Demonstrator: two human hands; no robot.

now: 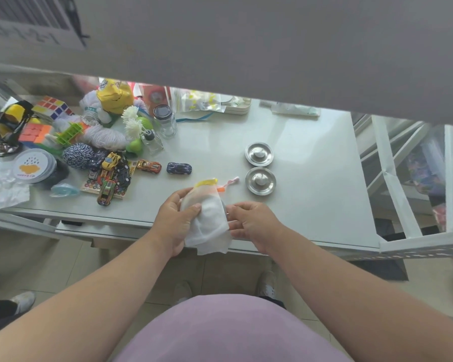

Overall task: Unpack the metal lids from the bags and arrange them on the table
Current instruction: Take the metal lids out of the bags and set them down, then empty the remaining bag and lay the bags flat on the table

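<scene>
1. Left hand (177,218) fingers clamped on white mesh bag (209,220); right hand (250,222) pinches its edge.
2. Two metal lids (260,165) already on table (311,178).
3. Risk: bagged lid, barely visible, slipping out over table edge.

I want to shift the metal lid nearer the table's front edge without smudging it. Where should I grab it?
Pinch the raised centre knob of the nearer metal lid from straight above. It lies flat on the table, knob up, so its thin rim offers little purchase.
</scene>
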